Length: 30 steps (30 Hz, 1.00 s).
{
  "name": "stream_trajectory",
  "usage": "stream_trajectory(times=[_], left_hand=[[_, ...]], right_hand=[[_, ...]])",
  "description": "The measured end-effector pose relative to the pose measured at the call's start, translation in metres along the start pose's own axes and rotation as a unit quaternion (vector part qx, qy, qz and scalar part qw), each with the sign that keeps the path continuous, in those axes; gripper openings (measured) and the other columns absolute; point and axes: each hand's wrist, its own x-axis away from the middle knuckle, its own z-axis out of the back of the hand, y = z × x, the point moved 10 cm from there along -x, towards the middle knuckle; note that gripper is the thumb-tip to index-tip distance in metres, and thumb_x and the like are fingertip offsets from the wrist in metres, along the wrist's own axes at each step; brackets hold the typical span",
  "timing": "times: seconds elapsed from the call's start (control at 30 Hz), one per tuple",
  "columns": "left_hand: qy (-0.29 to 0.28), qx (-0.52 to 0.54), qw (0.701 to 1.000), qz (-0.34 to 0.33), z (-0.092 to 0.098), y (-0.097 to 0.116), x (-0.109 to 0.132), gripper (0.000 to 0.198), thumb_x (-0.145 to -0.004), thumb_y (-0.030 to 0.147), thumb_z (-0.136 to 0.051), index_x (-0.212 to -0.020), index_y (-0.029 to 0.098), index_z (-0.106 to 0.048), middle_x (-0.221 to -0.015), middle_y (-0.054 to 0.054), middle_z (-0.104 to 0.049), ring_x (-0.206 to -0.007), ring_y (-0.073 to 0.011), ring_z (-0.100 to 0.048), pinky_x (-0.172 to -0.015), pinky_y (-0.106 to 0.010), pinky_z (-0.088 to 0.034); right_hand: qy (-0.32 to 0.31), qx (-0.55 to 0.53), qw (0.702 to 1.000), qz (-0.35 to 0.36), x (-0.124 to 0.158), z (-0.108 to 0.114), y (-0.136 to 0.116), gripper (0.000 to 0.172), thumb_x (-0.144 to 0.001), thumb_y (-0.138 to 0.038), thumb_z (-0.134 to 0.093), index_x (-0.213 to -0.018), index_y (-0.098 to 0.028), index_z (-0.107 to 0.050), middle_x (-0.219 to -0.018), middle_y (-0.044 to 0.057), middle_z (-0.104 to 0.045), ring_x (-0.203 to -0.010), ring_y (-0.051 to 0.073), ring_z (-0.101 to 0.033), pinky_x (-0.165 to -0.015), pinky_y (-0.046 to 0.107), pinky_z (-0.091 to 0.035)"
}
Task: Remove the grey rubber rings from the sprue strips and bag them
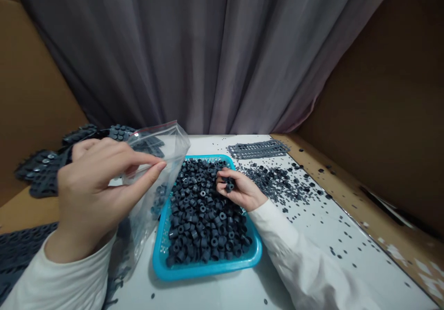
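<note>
Right now the person's left hand (90,190) is narrowly pinched, thumb and fingertips gripping the upper edge of a clear zip-top plastic bag (157,159) and holding it up beside the tray's near left corner. A few dark pieces (158,202) show through the bag's lower part. The right hand (239,190) sits low over a blue plastic tray (207,269), its fingers curled in a loose, narrow cup around a small cluster of dark grey moulded rings (229,186). The tray is heaped with many more of these short, hollow rings (197,213), and the heel of the hand rests near the tray's right rim. Both forearms wear white long sleeves (305,254). The tray stands on a white table (222,291), with loose dark pieces (279,184) scattered across the surface to its right and a moulded grey strip with rows of openings (258,149) lying beyond them. Dark moulded sheets (43,173) are heaped at the far left, behind the left hand. A grey curtain (194,55) hangs ahead, between brown cardboard panels (385,78) on either side.
</note>
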Motion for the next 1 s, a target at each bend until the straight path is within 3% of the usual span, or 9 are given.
stream_trajectory(times=[0.13,0.37,0.57,0.8,1.0], left_hand=[[-0.003,0.002,1.0,0.005,0.0,0.0,0.0,0.009,-0.07,0.027,-0.071,-0.064,0.025,-0.064,-0.051,0.005,-0.048,-0.051,-0.0125,-0.046,-0.063,-0.031,-0.032],[-0.003,0.007,1.0,0.001,0.001,0.001,0.0,0.009,-0.068,0.024,-0.072,-0.064,0.024,-0.064,-0.051,0.005,-0.047,-0.051,-0.0125,-0.045,-0.063,-0.031,-0.032],[-0.004,0.005,1.0,0.003,0.001,0.002,0.0,0.009,-0.068,0.024,-0.071,-0.064,0.024,-0.063,-0.051,0.004,-0.048,-0.051,-0.0132,-0.046,-0.063,-0.032,-0.033],[-0.008,0.011,1.0,0.001,-0.002,0.002,0.0,0.01,-0.068,0.022,-0.072,-0.063,0.024,-0.063,-0.052,0.004,-0.049,-0.051,-0.0136,-0.046,-0.063,-0.032,-0.033],[-0.002,0.013,1.0,-0.004,-0.001,0.003,0.0,0.01,-0.068,0.022,-0.072,-0.063,0.024,-0.063,-0.051,0.004,-0.048,-0.051,-0.0134,-0.045,-0.062,-0.032,-0.033]], right_hand=[[0.016,-0.006,1.0,0.006,0.003,-0.002,0.0,0.034,-0.059,0.013,-0.047,-0.069,-0.018,-0.037,-0.071,-0.002,-0.052,-0.049,0.003,-0.045,-0.037,0.008,-0.034],[0.043,-0.037,0.998,-0.029,0.007,-0.001,0.004,0.023,-0.068,0.008,-0.042,-0.071,-0.015,-0.044,-0.077,0.006,-0.057,-0.056,0.006,-0.054,-0.04,0.008,-0.044],[0.007,-0.064,0.996,-0.059,0.008,-0.008,0.011,0.011,-0.079,-0.004,-0.048,-0.087,-0.011,-0.052,-0.087,0.011,-0.064,-0.074,0.013,-0.065,-0.061,0.02,-0.057],[0.07,-0.112,0.991,0.001,0.017,-0.005,0.007,0.017,-0.088,-0.023,-0.042,-0.096,-0.011,-0.051,-0.103,0.017,-0.06,-0.097,0.022,-0.063,-0.07,0.031,-0.058],[0.083,-0.134,0.987,0.021,0.02,-0.003,0.007,0.02,-0.084,-0.016,-0.039,-0.1,-0.012,-0.051,-0.11,0.018,-0.058,-0.102,0.024,-0.061,-0.069,0.035,-0.058]])
